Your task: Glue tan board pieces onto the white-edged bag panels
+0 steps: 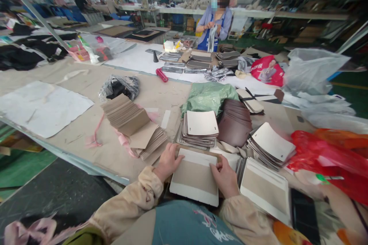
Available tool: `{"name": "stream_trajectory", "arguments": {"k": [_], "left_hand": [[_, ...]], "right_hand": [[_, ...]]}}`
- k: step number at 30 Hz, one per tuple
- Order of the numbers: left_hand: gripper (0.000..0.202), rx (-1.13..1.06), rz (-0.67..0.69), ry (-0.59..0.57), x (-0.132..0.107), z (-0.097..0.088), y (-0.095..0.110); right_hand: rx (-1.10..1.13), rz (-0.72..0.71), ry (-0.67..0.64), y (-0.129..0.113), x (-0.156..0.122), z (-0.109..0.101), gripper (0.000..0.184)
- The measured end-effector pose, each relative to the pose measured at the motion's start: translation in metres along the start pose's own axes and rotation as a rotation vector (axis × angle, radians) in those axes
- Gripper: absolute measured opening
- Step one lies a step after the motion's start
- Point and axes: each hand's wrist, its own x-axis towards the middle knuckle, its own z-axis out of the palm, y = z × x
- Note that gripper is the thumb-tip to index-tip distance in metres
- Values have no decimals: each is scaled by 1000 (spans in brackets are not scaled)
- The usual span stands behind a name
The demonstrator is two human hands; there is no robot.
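Note:
A flat white panel with a tan card laid on it (194,178) rests at the near table edge. My left hand (168,162) grips its left edge, fingers curled over the top corner. My right hand (225,178) presses on its right edge with fingers bent. A similar white and tan panel (266,189) lies just to the right. Behind stand stacks of white-faced pieces (201,126) (271,143), dark brown pieces (234,122) and tan cards (130,122).
A green plastic bag (208,95) lies behind the stacks, red plastic bags (327,157) at the right, a clear bag (312,69) farther back. A white sheet (40,107) covers the table's left. A person in blue (214,23) stands across the table.

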Motion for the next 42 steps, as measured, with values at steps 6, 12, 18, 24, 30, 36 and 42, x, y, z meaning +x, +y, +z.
{"name": "stream_trajectory", "arguments": {"k": [6, 12, 18, 24, 30, 36, 42], "left_hand": [[38, 126, 371, -7, -33, -4, 4], [40, 305, 547, -78, -40, 3, 5], [41, 429, 603, -127, -40, 12, 1], [41, 471, 605, -117, -42, 14, 0], [42, 492, 590, -126, -42, 17, -3], [43, 477, 541, -158, -44, 13, 2], [43, 467, 512, -173, -45, 14, 1]], "right_hand": [[-37, -109, 166, 5, -2, 1, 59], [-302, -607, 302, 9, -15, 8, 48], [-479, -737, 130, 1, -32, 22, 54], [-457, -676, 158, 1, -35, 31, 53], [-469, -670, 151, 2, -35, 30, 53], [-509, -699, 142, 9, -33, 34, 57], [-520, -706, 149, 11, -32, 35, 57]]}}
